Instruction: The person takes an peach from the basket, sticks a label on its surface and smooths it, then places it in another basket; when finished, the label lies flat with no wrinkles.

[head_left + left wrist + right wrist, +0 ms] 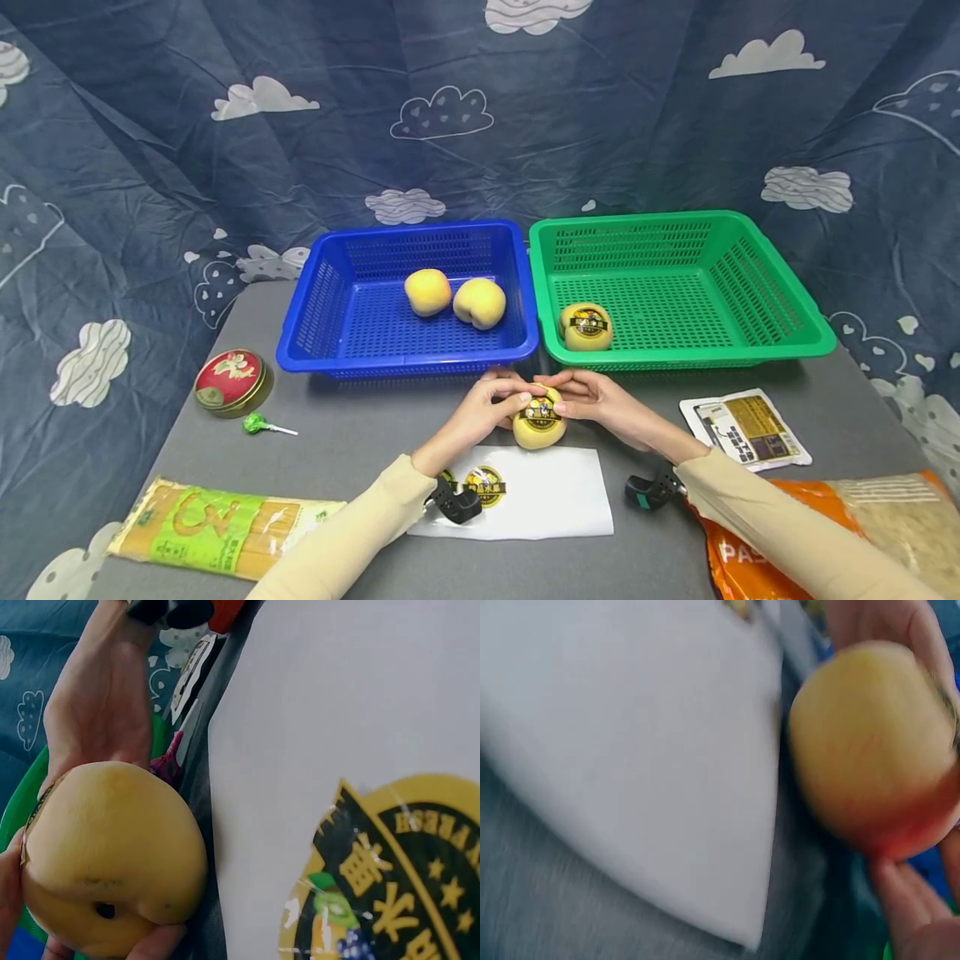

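Both hands hold a yellow apple (540, 427) with a reddish blush, low over the near side of the baskets. My left hand (497, 402) grips its left side, fingers curled round it, thumb at the edge of a round black-and-gold sticker on its skin. On the other side my right hand (592, 402) grips it, thumb and fingers at the sticker's right edge. The left wrist view shows the apple's (112, 855) dimpled end with a dark hole. Just below the hands lies a white sticker sheet (555, 492) bearing black-and-gold stickers (486, 487) on its left part.
A blue basket (405, 362) holds two plain yellow apples (480, 303); a green basket (675, 357) holds one stickered apple (587, 327). Around stand a red round tin (231, 379), a green lollipop (255, 422), pasta (202, 529), a white pouch (746, 429) and an orange bag (750, 554).
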{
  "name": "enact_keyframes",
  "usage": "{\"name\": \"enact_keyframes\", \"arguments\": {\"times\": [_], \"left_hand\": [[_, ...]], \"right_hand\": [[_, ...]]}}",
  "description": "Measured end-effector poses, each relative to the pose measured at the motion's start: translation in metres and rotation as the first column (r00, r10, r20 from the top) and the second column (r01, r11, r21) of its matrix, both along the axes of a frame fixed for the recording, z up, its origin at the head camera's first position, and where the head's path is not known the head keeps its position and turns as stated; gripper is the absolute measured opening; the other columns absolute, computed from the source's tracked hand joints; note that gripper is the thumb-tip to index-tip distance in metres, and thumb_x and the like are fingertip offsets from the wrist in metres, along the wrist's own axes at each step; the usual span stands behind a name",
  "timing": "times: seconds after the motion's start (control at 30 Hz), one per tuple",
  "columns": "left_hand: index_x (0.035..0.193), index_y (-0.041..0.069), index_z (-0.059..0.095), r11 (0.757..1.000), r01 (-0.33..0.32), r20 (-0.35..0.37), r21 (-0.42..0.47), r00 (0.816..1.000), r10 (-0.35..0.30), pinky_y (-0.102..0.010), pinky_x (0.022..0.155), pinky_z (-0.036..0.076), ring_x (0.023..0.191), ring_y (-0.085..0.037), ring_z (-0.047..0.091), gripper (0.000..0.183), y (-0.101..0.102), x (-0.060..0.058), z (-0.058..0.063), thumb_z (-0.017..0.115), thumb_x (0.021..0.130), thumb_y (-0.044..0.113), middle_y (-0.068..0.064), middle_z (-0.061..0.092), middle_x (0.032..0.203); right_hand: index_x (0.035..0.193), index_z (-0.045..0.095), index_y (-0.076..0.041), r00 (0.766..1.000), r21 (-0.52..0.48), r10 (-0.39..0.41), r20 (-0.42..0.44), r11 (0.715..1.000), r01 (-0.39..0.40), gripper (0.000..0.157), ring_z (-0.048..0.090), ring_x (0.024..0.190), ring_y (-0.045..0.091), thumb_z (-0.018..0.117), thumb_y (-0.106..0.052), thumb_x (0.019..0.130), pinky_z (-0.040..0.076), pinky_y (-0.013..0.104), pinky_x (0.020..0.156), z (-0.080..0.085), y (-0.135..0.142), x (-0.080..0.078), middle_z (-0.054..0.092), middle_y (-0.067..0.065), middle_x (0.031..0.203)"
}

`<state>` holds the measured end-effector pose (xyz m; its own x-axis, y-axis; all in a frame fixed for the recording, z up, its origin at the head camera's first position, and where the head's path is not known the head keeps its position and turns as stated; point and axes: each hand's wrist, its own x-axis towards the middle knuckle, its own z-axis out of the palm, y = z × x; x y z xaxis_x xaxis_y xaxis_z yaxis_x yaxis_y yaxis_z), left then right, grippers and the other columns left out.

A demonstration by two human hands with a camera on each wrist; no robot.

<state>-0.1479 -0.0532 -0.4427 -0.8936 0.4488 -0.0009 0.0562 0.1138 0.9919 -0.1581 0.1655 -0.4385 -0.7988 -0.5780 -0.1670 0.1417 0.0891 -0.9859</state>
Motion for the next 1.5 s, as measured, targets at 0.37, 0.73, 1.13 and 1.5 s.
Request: {"name": "enact_keyframes", "arguments": {"times": [0.37,0.73,1.13,1.5], "left_hand": [[0.118,0.016,0.061,0.988,0.105,-0.102,-0.110,0.988,-0.116,-0.033,0.092,0.036,0.112,-0.012,0.038,0.033,-0.009,-0.002,-0.006,0.063,0.085,0.020,0.001,0.047,0.119],[0.125,0.016,0.055,0.982,0.184,0.145,0.046,0.971,-0.189,-0.034,0.094,0.035,0.119,-0.014,0.031,0.041,-0.017,-0.005,-0.007,0.061,0.084,0.013,0.002,0.041,0.127],[0.129,0.014,0.050,0.966,0.255,0.012,-0.047,0.967,-0.255,-0.034,0.096,0.030,0.118,-0.015,0.034,0.043,-0.021,-0.008,-0.009,0.058,0.087,0.015,-0.001,0.040,0.127],[0.132,0.019,0.048,0.939,0.296,-0.081,-0.172,0.946,-0.313,-0.036,0.097,0.031,0.118,-0.014,0.034,0.051,-0.026,-0.014,-0.006,0.064,0.084,0.016,-0.003,0.039,0.129]], "right_hand": [[0.122,0.041,0.006,1.000,-0.029,0.029,0.006,0.999,-0.029,0.044,0.040,0.122,0.025,0.060,-0.008,0.085,0.042,0.031,0.090,0.001,0.001,0.001,0.038,0.017,0.137],[0.121,0.041,0.004,0.997,0.008,0.063,-0.053,0.998,-0.063,0.045,0.038,0.123,0.028,0.063,-0.009,0.084,0.041,0.031,0.091,0.004,0.000,0.002,0.038,0.017,0.137],[0.121,0.041,0.005,0.996,-0.032,0.062,-0.064,0.997,-0.064,0.045,0.038,0.123,0.027,0.062,-0.002,0.083,0.039,0.031,0.092,0.004,-0.001,0.005,0.035,0.020,0.137],[0.116,0.039,0.002,0.965,0.029,0.067,-0.253,0.998,-0.062,0.056,0.033,0.125,0.032,0.073,0.001,0.071,0.036,0.029,0.094,0.006,-0.010,0.013,0.031,0.025,0.138]]}}
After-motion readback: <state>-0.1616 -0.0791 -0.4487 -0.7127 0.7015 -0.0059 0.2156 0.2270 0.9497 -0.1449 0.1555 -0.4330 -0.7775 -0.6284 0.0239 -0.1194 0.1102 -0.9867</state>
